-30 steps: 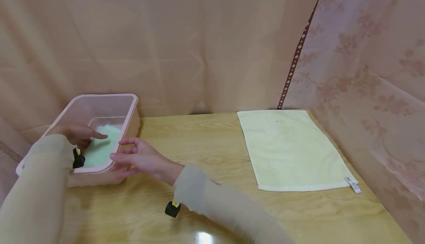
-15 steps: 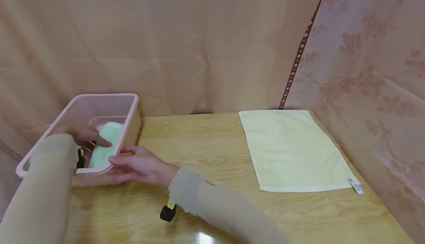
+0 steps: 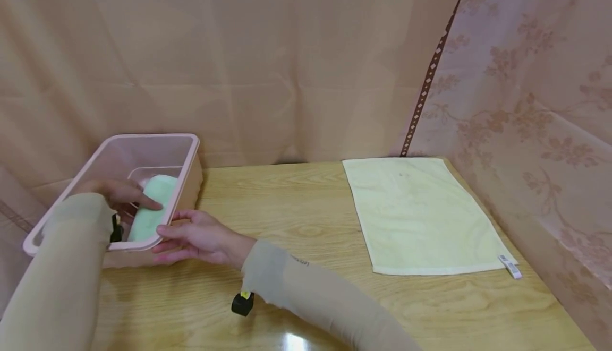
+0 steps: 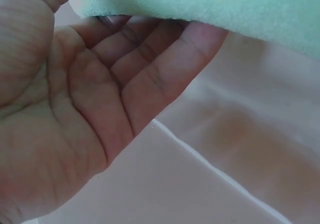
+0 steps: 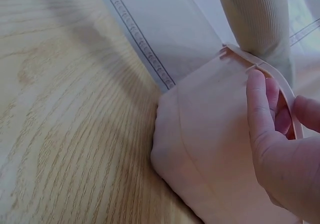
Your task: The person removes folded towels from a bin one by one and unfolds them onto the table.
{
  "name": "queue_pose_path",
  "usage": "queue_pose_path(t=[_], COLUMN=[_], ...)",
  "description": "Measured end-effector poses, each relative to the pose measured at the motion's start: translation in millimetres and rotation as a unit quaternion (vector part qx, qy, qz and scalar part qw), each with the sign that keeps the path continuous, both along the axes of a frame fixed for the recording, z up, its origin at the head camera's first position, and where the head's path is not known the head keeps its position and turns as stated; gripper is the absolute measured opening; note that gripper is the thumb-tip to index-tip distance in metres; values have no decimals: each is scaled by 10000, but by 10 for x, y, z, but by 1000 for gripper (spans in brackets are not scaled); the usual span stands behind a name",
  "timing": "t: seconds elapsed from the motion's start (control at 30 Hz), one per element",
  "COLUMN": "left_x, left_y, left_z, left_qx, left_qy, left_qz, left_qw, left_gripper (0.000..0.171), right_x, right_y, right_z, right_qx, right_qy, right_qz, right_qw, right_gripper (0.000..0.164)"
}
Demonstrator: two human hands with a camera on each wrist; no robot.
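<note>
A pale green towel (image 3: 158, 189) lies inside the pink plastic basin (image 3: 192, 183) at the left, close to the basin's right wall. My left hand (image 3: 119, 193) reaches down into the basin and holds the towel, thumb over its top. In the left wrist view, the fingers (image 4: 165, 73) go under the fuzzy edge of the green cloth, which hides their tips. At the basin's near right corner, my right hand (image 3: 205, 237) grips the rim. The right wrist view has its thumb on one side of the rim and its fingers (image 5: 260, 101) on the other.
A pale yellow towel (image 3: 425, 218) lies spread flat on the right of the wooden table (image 3: 287, 218), with a white tag (image 3: 510, 267) at its near corner. Beige curtains (image 3: 287, 64) hang behind the table, and a flowered curtain (image 3: 535, 117) along the right.
My right hand has moved from beside the basin onto its rim and grips it. The green towel has shifted toward the basin's right wall and looks narrower, with my left thumb on it.
</note>
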State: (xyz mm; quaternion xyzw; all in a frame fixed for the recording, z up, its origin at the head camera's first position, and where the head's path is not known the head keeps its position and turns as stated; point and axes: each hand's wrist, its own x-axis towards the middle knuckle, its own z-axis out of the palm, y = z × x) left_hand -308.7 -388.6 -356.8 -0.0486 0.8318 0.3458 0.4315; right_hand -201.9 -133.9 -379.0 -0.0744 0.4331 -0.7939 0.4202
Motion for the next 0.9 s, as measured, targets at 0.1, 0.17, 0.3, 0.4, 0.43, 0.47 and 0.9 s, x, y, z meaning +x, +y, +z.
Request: queue_pose_path(t=[0.1, 0.17, 0.3, 0.4, 0.43, 0.47, 0.9], left_x=[2, 4, 4, 0, 4, 9, 136], left_y=[-6, -8, -3, 13, 18, 22, 176], left_z=[9, 11, 13, 13, 18, 23, 434], left_qx=[-11, -32, -63, -21, 6, 30, 600], left_qy=[5, 6, 40, 111, 139, 164, 1283], left_qz=[-7, -13, -121, -163, -163, -146, 295], left_qw=[10000, 10000, 9999, 9998, 9998, 9998, 9895], left_gripper=[31, 33, 35, 37, 38, 40, 62], right_x=[-2, 4, 14, 13, 12, 12, -43], right_y=[-14, -20, -29, -28, -28, -26, 97], right_z=[2, 4, 5, 7, 10, 11, 43], right_qx=[34, 44, 96, 176, 199, 204, 22], right_qy=[16, 1, -15, 29, 51, 74, -129], right_qz=[23, 21, -14, -68, -68, -63, 236], right_qw=[10000, 10000, 10000, 9998, 9998, 9997, 9996], right_gripper=[20, 21, 20, 17, 16, 17, 12])
